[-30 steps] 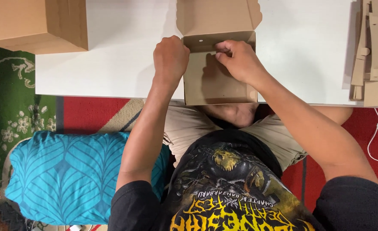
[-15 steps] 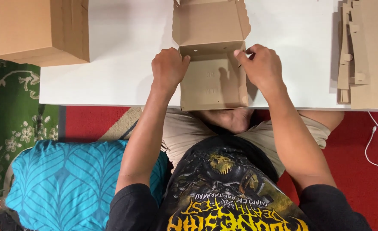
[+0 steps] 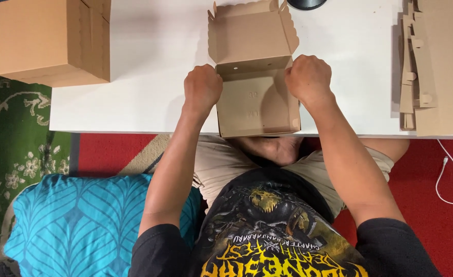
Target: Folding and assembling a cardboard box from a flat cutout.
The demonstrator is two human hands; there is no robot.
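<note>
small open brown cardboard box (image 3: 254, 102) sat at the near edge of the white table (image 3: 154, 61); left hand (image 3: 202, 88) and right hand (image 3: 309, 78), both fisted, gripped its side walls. closed cardboard carton (image 3: 54, 41) far left; flat cardboard stack (image 3: 431, 61) far right.

Open box (image 3: 257, 100): plain brown cardboard, matt, smooth-faced (scalloped cut edges on the lid flaps). Closed box (image 3: 52, 41) and flat stack (image 3: 426, 66): same matt cardboard. Tabletop (image 3: 149, 77): white, smooth, faint sheen. Cushion (image 3: 88, 220): teal woven cloth. Carpet (image 3: 11, 138): patterned pile.
</note>
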